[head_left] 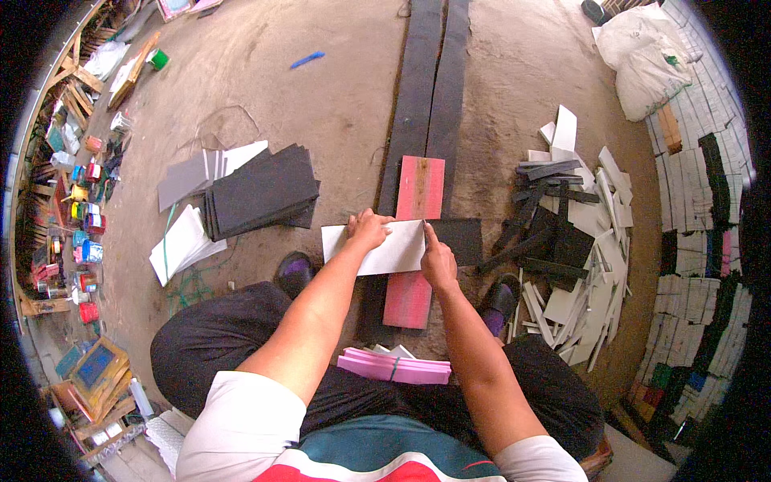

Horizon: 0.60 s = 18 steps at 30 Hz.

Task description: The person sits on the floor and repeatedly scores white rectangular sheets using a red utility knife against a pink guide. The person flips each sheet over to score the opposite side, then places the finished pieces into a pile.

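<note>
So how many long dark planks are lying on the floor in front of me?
2. The left plank and the right plank lie side by side, running away from the pink board, which covers their near ends.

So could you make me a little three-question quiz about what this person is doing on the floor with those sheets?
1. True or false: both hands rest on the white sheet.
2. What lies under the white sheet? A) a pink board B) a blue tray C) a sack
3. On which side of the person does the stack of dark sheets lie?

Key:
1. True: the left hand presses its top edge, and the right hand holds its right end.
2. A
3. The person's left; the pile of offcut strips lies to the right.
</note>
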{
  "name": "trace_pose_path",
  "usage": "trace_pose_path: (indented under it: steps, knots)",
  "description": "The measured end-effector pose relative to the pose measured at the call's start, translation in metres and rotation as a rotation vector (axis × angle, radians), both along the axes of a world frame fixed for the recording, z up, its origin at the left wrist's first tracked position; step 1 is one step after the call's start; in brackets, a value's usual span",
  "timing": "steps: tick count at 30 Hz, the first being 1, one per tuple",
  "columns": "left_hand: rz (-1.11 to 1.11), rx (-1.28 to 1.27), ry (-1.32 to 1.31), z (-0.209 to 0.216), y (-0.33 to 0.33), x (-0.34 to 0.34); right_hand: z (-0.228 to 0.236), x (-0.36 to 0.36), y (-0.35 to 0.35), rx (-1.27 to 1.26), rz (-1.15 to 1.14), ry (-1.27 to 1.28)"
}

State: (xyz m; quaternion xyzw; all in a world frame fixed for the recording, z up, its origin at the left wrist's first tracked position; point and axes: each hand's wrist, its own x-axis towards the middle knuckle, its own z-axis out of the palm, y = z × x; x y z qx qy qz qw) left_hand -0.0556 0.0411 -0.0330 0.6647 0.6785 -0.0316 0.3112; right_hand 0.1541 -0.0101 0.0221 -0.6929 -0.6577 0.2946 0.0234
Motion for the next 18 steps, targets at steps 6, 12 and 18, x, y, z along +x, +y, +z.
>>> trace_pose_path:
  steps: [6,12,18]
  knots:
    - [0.027,-0.059,-0.022,0.003,0.002,0.009,0.002,-0.002,-0.002,-0.032,-0.048,-0.019]
    - [0.026,-0.052,0.076,0.01,0.0,0.013,0.018,0.002,-0.031,-0.139,-0.002,-0.061]
    - [0.039,-0.042,0.101,0.006,0.001,0.015,0.022,0.01,-0.085,-0.126,-0.035,-0.037]
